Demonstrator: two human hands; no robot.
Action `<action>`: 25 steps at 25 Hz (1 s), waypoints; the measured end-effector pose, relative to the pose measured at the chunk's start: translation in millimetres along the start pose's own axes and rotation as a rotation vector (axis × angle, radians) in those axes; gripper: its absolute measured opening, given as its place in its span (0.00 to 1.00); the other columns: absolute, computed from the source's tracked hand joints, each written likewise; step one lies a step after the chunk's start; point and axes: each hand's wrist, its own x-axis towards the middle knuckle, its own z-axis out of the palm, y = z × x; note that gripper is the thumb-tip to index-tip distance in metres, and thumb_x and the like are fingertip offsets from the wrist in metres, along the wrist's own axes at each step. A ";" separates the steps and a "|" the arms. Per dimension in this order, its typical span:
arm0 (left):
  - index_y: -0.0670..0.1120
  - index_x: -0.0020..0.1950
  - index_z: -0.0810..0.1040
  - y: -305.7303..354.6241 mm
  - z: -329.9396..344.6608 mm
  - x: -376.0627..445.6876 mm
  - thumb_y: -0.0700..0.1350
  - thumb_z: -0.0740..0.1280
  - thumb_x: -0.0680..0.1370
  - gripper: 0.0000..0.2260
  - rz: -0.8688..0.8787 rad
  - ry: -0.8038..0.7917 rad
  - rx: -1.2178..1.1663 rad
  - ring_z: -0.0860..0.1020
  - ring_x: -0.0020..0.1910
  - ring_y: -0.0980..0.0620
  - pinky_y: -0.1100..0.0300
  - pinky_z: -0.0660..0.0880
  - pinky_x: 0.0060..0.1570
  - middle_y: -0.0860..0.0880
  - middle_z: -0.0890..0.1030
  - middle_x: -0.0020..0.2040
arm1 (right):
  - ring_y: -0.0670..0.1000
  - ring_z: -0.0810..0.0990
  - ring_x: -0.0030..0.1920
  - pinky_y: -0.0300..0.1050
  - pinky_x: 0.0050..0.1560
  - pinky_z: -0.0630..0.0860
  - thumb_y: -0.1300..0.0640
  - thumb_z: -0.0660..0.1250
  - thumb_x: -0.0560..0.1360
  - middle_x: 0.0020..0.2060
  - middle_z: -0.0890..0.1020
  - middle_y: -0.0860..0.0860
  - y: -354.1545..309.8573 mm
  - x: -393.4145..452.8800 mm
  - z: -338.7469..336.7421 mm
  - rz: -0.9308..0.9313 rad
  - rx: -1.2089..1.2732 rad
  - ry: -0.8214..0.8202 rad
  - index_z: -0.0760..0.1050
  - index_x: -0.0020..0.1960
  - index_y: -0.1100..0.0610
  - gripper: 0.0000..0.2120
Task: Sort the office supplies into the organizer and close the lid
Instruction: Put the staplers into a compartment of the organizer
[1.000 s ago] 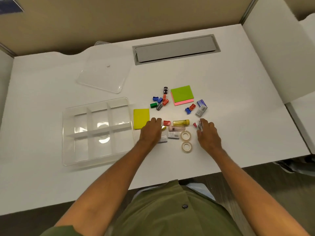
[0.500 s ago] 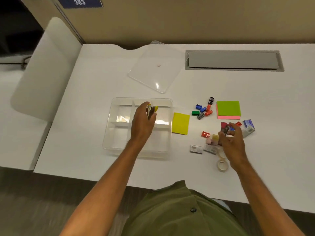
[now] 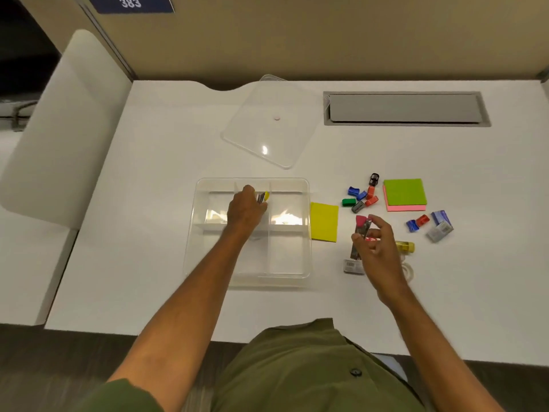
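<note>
On the white counter (image 3: 166, 162), seen from the head camera, a clear plastic organizer (image 3: 306, 185) with six compartments sits left of centre, and its transparent lid (image 3: 261, 123) lies flat behind it, well apart from it, so the box stands uncovered. The left hand (image 3: 245, 211) reaches over the organizer's far middle compartment with its fingers (image 3: 251, 190) pinched closed around a small clip with a yellow end (image 3: 265, 196); whether the clip touches the tray floor cannot be told. The right hand (image 3: 375, 248) hovers right of the organizer, its fingers (image 3: 378, 226) curled shut on a few small items, among them a dark clip with a pink end (image 3: 362, 224) and something red; what they are exactly is blurred. Just beside the organizer's right wall lies a yellow sticky-note pad (image 3: 324, 222). Farther right a green sticky-note pad (image 3: 404, 191) rests on top of a pink pad (image 3: 405, 207). Between the yellow and green pads sits a cluster of small coloured sharpeners (image 3: 362, 196) in blue, green, red, grey and black. Near the right hand lie a yellow glue stick (image 3: 406, 247), a roll of clear tape (image 3: 408, 270) partly hidden by the wrist, and a small grey staple box (image 3: 352, 266). Right of these are a blue and a red sharpener (image 3: 417, 223) and two more staple boxes (image 3: 440, 226) touching each other. A grey cable hatch (image 3: 404, 108) is set into the counter's far side
</note>
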 end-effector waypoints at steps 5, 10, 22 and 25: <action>0.41 0.58 0.73 -7.1 11.4 6.0 0.50 0.68 0.78 0.15 0.006 -0.046 0.000 0.80 0.51 0.38 0.54 0.74 0.45 0.41 0.81 0.53 | 0.54 0.78 0.60 0.37 0.39 0.77 0.51 0.69 0.80 0.71 0.74 0.56 -3.3 -3.3 1.8 -0.007 -0.098 0.019 0.63 0.75 0.42 0.26; 0.43 0.68 0.73 -15.0 6.1 -1.1 0.46 0.70 0.78 0.20 0.041 -0.071 -0.074 0.79 0.58 0.40 0.52 0.76 0.55 0.42 0.80 0.59 | 0.46 0.78 0.52 0.34 0.38 0.79 0.50 0.68 0.80 0.67 0.76 0.52 -26.7 4.7 24.0 -0.118 -0.173 -0.080 0.63 0.76 0.43 0.26; 0.44 0.77 0.64 -98.3 -20.8 -44.1 0.61 0.69 0.76 0.36 -0.023 0.298 0.119 0.62 0.77 0.39 0.41 0.61 0.73 0.41 0.61 0.80 | 0.57 0.76 0.58 0.52 0.52 0.73 0.61 0.64 0.80 0.59 0.79 0.50 -110.3 59.8 149.8 -1.091 -1.023 -0.451 0.75 0.69 0.50 0.19; 0.44 0.79 0.61 -102.1 -19.2 -43.9 0.64 0.67 0.76 0.39 -0.034 0.290 0.087 0.63 0.77 0.39 0.42 0.64 0.72 0.41 0.59 0.81 | 0.57 0.76 0.56 0.50 0.50 0.69 0.63 0.64 0.78 0.57 0.80 0.51 -113.2 74.0 176.6 -1.287 -1.167 -0.560 0.78 0.66 0.51 0.18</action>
